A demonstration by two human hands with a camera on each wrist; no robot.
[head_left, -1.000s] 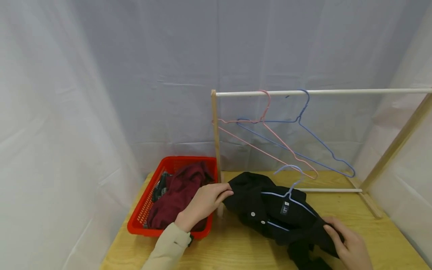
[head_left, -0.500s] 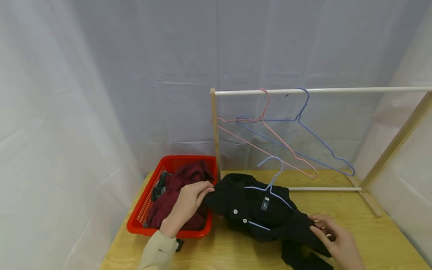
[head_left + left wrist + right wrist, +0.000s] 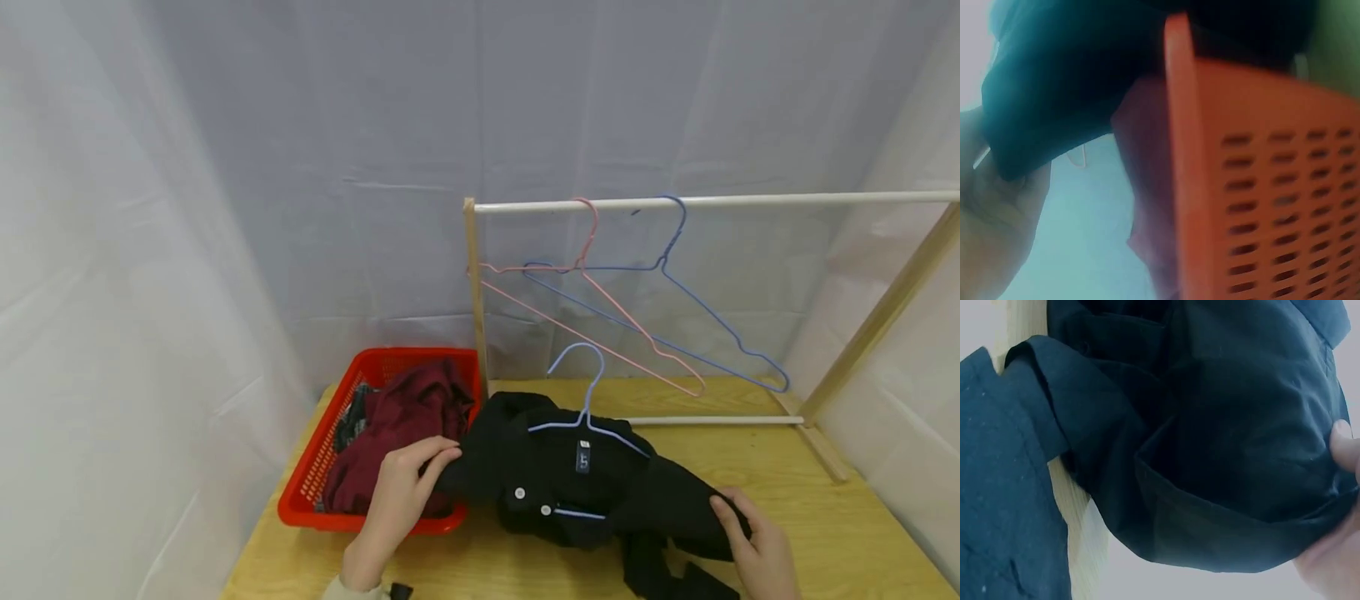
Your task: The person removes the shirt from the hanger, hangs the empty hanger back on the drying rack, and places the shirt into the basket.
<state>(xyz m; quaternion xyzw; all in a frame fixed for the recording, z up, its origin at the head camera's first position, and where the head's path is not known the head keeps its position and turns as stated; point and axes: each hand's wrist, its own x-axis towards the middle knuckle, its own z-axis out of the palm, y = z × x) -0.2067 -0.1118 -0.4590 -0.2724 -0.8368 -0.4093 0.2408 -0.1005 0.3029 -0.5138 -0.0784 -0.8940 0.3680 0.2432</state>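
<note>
A black shirt [image 3: 495, 467] with white buttons and a collar label is stretched between both hands over the table. Inside it sits a light blue wire hanger [image 3: 592, 392], its hook standing up out of the collar. My left hand [image 3: 408, 483] pinches the shirt's left side beside the red basket. At the other side, my right hand [image 3: 757, 542] grips the sleeve end between thumb and fingers. In the right wrist view, the thumb [image 3: 1344, 447] presses on the dark cloth [image 3: 1241, 456]. The lower part of the shirt bunches toward the table's near side.
A red plastic basket [image 3: 300, 492] holding a maroon garment [image 3: 397, 425] and a dark patterned one stands at left. Behind the shirt rises a rack with a white rail [image 3: 787, 201] and wooden posts. A pink hanger [image 3: 588, 237] and a blue hanger [image 3: 675, 242] hang from it.
The shirt and its hanger have shifted left, and the hook now stands more upright. My left hand has moved left and down toward the basket, keeping its pinch; the right hand still holds the cloth.
</note>
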